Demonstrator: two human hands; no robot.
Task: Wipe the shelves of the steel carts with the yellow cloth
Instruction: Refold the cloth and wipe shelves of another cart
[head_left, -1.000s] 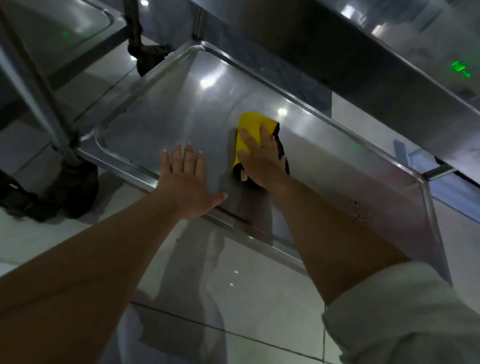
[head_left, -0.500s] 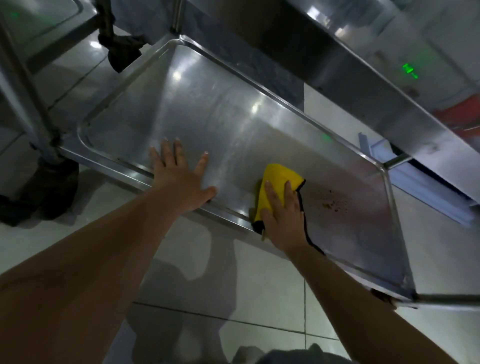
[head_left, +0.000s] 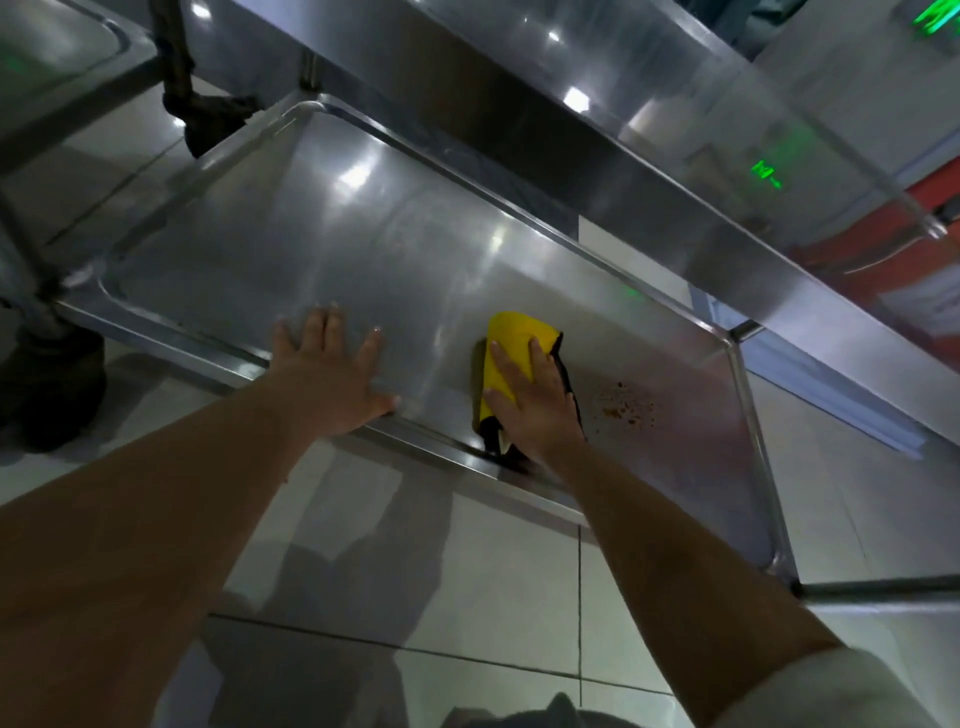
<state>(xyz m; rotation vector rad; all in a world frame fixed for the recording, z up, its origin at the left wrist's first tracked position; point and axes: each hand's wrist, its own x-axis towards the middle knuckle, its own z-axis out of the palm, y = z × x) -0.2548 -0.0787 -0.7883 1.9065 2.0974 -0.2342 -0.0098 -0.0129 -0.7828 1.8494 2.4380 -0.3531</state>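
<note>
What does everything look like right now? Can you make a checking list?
Surface: steel shelf, shiny, with raised rim.
Job's things: yellow cloth, flat on the shelf near the front rim.
Clutter: brown specks on the shelf, right of the cloth, not under it.
Hands: left hand flat on the shelf, fingers spread; right hand pressing the cloth with straight fingers.
Cables: nothing seen.
Surroundings: tiled floor; upper shelf overhead; green lights reflected; second cart at left.

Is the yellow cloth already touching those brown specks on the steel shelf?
Apart. In the head view, a strip of bare steel shelf separates the folded yellow cloth, pressed down by the right hand, from the brown specks.
</note>
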